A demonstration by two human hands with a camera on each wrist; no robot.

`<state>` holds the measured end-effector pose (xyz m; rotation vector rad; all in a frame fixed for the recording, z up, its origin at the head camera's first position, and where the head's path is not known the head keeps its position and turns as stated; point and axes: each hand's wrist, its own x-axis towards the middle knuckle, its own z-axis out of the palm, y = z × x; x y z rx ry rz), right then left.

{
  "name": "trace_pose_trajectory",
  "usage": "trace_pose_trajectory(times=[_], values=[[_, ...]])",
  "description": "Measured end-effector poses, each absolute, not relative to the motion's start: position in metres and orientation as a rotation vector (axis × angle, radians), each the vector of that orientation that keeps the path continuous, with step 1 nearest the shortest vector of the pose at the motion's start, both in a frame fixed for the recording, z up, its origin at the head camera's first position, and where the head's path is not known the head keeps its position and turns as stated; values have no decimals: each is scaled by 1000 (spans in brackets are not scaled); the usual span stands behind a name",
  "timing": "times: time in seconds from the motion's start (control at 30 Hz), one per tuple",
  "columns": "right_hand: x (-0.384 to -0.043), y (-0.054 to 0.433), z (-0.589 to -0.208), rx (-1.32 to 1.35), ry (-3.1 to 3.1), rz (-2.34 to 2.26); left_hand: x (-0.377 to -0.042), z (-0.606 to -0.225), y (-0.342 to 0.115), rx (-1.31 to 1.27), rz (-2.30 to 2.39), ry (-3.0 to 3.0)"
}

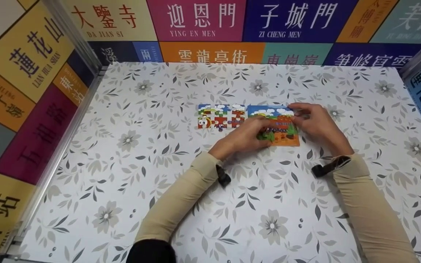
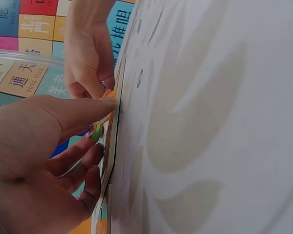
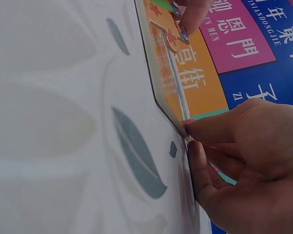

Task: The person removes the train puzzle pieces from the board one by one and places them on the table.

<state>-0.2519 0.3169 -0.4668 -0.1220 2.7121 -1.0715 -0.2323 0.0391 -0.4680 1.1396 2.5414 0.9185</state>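
A cartoon jigsaw puzzle [image 1: 286, 140] in a flat tray lies on the table, showing blue sky, a red train and orange ground. My left hand [image 1: 245, 137] rests over its left part, thumb near the front edge and fingers spread across the picture. In the left wrist view the left thumb [image 2: 83, 111] reaches to the board's edge. At the right side my right hand [image 1: 316, 120] pinches the board's edge near its far corner, thumb [image 3: 210, 127] against the rim. Left of the board lies a group of puzzle pieces [image 1: 219, 118] with white gaps between them.
The table [image 1: 122, 204] has a white cover printed with grey leaves and flowers. Upright panels with coloured signs [image 1: 199, 18] stand along the back and both sides. Black wrist straps [image 1: 223, 176] sit on both sleeves.
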Motion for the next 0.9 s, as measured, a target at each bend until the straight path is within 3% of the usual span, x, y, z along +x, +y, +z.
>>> trace_pose_trajectory(times=[0.9], values=[[-250,315,-466,-84,2690,-1113,-233,-467,36,993,921,2627]])
